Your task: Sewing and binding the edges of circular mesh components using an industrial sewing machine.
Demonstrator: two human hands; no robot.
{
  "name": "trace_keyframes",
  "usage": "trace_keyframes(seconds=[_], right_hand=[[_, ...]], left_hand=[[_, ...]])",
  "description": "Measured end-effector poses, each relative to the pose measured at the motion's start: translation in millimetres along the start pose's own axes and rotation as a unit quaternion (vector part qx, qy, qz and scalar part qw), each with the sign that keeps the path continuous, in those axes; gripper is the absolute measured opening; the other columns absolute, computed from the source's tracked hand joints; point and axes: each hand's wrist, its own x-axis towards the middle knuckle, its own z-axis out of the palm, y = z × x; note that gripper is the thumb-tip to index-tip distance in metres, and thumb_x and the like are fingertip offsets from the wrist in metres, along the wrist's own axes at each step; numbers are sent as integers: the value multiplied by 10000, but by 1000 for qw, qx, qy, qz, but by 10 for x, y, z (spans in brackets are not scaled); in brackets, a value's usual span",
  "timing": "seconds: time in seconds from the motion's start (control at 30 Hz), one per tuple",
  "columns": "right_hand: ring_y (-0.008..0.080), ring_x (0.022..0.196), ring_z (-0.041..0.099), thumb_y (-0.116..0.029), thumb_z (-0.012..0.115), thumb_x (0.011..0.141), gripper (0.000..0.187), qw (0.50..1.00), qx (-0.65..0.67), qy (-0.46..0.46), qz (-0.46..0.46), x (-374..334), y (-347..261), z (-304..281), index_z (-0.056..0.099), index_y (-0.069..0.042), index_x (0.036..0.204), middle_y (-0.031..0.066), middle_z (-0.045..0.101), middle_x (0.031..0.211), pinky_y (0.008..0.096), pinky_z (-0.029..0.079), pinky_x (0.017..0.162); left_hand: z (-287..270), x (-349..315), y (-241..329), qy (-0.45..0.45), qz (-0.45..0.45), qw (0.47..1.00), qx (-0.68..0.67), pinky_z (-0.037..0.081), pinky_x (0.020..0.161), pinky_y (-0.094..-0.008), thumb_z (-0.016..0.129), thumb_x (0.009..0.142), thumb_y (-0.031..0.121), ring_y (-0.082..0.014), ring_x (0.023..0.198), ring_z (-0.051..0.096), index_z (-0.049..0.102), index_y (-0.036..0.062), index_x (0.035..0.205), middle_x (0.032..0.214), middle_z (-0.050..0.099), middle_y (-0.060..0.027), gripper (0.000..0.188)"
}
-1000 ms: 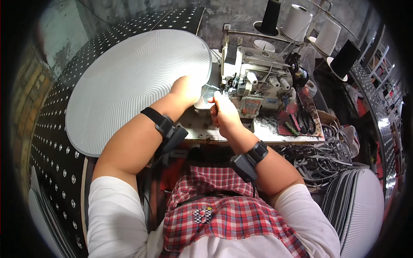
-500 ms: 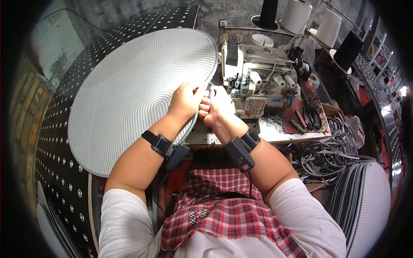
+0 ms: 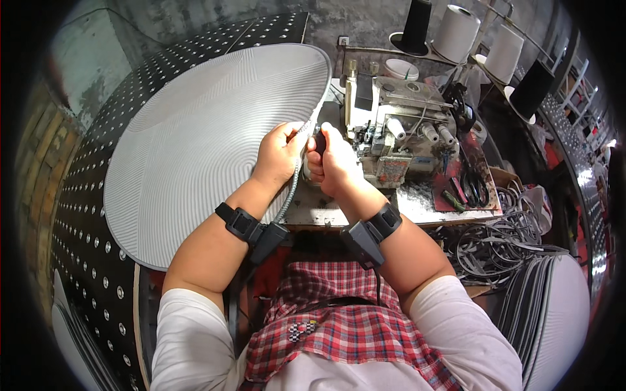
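A large oval grey mat [image 3: 189, 150] with a ribbed pattern lies on my left, its rim bound in a grey edging strip [image 3: 289, 195]. My left hand [image 3: 276, 154] grips the mat's right edge, thumb on top, at the bound rim. Just beside it, my right hand [image 3: 336, 161] is closed, thumb up, around a small dark object [image 3: 319, 142], mostly hidden by the fingers. That hand is close to the mat's edge; whether it touches is unclear. Beyond it stands an overlock sewing machine [image 3: 411, 101] on the worktable.
Thread cones [image 3: 456, 34] stand on a rack behind the machine. Scissors [image 3: 475, 179] lie on a red board at right. Tangled grey strips [image 3: 489, 238] and a stack of mats [image 3: 554, 319] sit at lower right. A black studded table [image 3: 98, 215] supports the mat's left.
My right hand has drawn slightly apart from my left and turned thumb up, showing the dark object. The left hand keeps its hold on the mat's edge. The view has shifted slightly.
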Motion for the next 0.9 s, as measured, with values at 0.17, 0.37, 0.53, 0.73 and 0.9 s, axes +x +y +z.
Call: trace_keyframes(seconds=[0.17,0.37,0.53,0.73,0.9], right_hand=[[208,631,466,-229,462,840,243,522,-567,176,-613,206,68,-71,465,13,864,116,481,714,333,395,592],[128,683,453,-238,593,771,268,809,-457,138,-343,39,114,60,494,-12,877,70,501,732,268,395,627],[194,783,505,-310,586,773,449,992,-96,-55,-61,176,156,587,436,0,1061,122,530,905,314,430,705],[330,836,561,-175,556,713,369,648,-669,135,-338,264,217,892,459,-23,1035,191,583,875,401,435,707],[374,842,540,-56,483,744,319,476,-767,33,-428,-92,-468,1466,459,-22,1060,237,552,879,415,447,676]], left_hand=[[-77,4,67,15,26,998,-62,428,645,-210,450,814,72,-78,696,515,521,-22,971,813,559,-42,196],[-338,-179,300,26,-49,963,-263,429,490,-194,469,807,104,-63,569,499,510,-2,972,752,549,-27,201],[-525,-543,410,75,-23,933,-351,449,619,-256,470,810,134,-123,663,527,496,21,961,759,546,-38,190],[-1383,-1474,488,61,4,987,148,433,707,-322,480,812,228,-210,793,547,576,62,872,817,570,-71,201],[-3462,-3185,1309,295,-198,541,762,468,675,-363,494,690,203,-260,767,579,645,111,775,832,612,-81,196]])
